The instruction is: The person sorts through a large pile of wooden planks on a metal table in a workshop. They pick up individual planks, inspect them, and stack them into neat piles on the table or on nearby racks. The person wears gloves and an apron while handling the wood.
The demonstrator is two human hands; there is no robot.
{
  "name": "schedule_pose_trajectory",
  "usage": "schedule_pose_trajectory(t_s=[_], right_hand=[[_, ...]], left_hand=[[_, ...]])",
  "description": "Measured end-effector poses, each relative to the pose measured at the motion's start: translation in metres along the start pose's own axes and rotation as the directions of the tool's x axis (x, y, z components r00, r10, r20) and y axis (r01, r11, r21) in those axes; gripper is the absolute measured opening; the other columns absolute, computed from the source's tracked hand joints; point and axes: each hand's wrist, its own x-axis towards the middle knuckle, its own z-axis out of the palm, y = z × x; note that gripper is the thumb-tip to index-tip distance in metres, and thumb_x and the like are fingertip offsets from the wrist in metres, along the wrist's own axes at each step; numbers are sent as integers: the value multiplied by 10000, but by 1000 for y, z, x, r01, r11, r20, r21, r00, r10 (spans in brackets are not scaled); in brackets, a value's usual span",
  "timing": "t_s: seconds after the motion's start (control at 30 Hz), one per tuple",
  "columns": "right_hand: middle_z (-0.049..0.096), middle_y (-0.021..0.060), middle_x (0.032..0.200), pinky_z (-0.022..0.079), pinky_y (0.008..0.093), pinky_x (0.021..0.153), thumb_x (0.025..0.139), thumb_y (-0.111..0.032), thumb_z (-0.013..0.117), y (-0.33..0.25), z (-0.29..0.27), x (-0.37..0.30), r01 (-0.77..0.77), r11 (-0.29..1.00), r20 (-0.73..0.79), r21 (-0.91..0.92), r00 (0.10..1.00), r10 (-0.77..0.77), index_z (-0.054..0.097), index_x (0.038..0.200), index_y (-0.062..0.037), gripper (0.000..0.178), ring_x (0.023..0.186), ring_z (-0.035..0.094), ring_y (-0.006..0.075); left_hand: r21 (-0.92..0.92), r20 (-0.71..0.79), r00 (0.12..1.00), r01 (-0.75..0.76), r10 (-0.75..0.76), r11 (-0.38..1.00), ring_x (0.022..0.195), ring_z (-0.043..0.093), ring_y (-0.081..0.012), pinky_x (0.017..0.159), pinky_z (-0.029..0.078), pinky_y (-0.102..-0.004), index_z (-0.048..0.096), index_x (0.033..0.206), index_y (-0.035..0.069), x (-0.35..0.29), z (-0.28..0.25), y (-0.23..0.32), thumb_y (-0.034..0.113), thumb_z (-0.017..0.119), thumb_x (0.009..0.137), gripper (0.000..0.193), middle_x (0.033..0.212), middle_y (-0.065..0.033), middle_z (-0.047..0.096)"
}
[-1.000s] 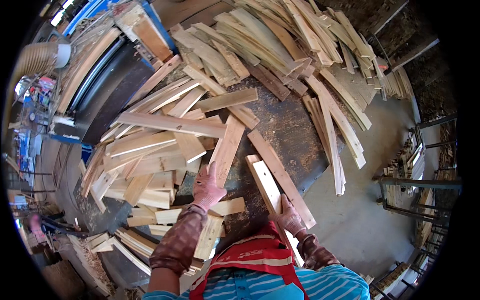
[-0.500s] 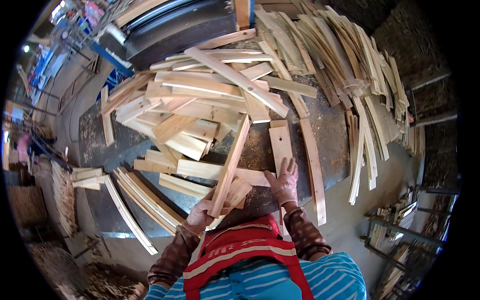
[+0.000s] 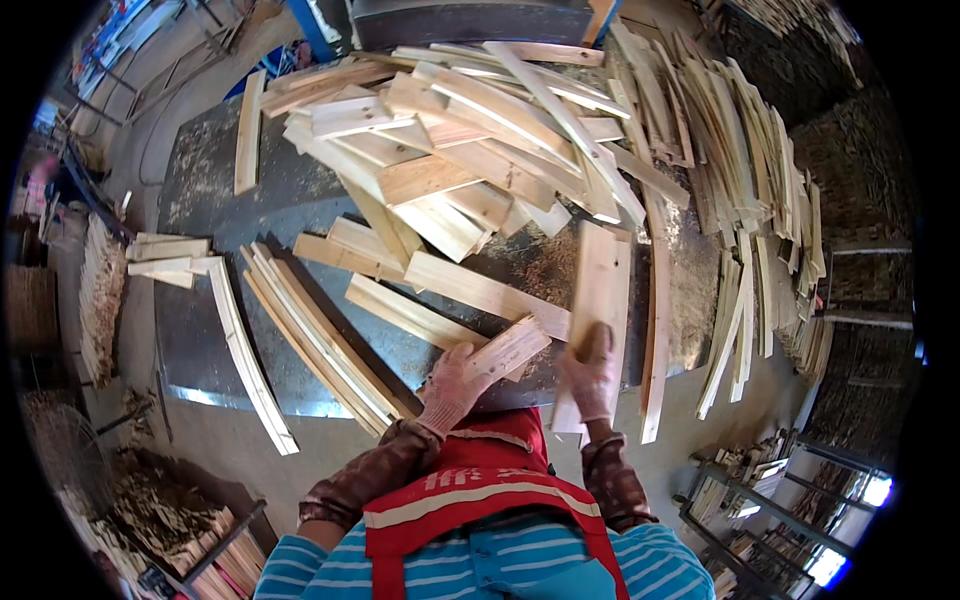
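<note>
My left hand (image 3: pixel 452 388), in a pale work glove, is closed on the near end of a short wooden block (image 3: pixel 512 345). That block slants up to the right over the table's near edge. A wide pale board (image 3: pixel 597 275) lies lengthwise with another board showing along its right side. My right hand (image 3: pixel 590 378), also gloved, grips this wide board near its close end; some of its fingers are hidden. Between my hands, a longer plank (image 3: pixel 485 293) runs diagonally behind the block, and another plank (image 3: pixel 410 315) lies to its left.
A jumbled heap of boards (image 3: pixel 450 150) covers the far part of the dark table (image 3: pixel 210 320). Several long strips (image 3: pixel 325 345) lie at the left, and one long strip (image 3: pixel 655 320) lies right of my right hand. Stacked slats (image 3: pixel 745 170) stand along the right side.
The board my left hand held up has left that hand and appears to lie on the one at my right hand. My left hand has moved to the short block. The view has shifted.
</note>
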Motion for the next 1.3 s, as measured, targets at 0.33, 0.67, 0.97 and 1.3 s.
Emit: schedule_pose_trajectory(t_s=[0.33, 0.67, 0.97, 1.3], right_hand=[[354, 232, 1595, 384, 496, 1142, 782, -371, 757, 54, -16, 25, 228, 694, 223, -683, 970, -99, 413, 1518, -122, 850, 1422, 384, 447], [604, 177, 1280, 509, 499, 972, 717, -336, 793, -54, 61, 79, 486, 743, 582, -459, 797, -162, 504, 1402, -104, 779, 1138, 599, 412], [533, 185, 1390, 485, 472, 1012, 762, -420, 780, -44, 126, -20, 639, 678, 665, -364, 688, -291, 310, 1547, -57, 985, 1203, 560, 392], [608, 257, 1272, 497, 439, 1033, 675, -348, 802, -94, 163, -31, 381, 918, 821, -109, 555, -133, 452, 1505, -152, 921, 1171, 597, 431]], left_hand=[[160, 187, 982, -46, 16, 986, 1072, 641, -390, 919, 511, -470, 667, 1155, 83, 20, -8, -40, 390, 774, 814, 470, 1098, -184, 684], [-950, -184, 873, -39, -451, 311, 844, 672, -149, 766, 570, -301, 674, 1138, 46, -11, -106, -88, 70, 679, 927, 213, 957, -34, 699], [-967, -240, 828, -156, -507, 203, 819, 648, -162, 727, 561, -303, 635, 1069, 41, -24, -147, -110, 113, 696, 913, 182, 915, -33, 648], [-851, -239, 969, -236, -55, -468, 712, 523, -148, 608, 451, -291, 464, 1457, 137, -77, -164, -151, 325, 480, 1050, 449, 848, -38, 511]])
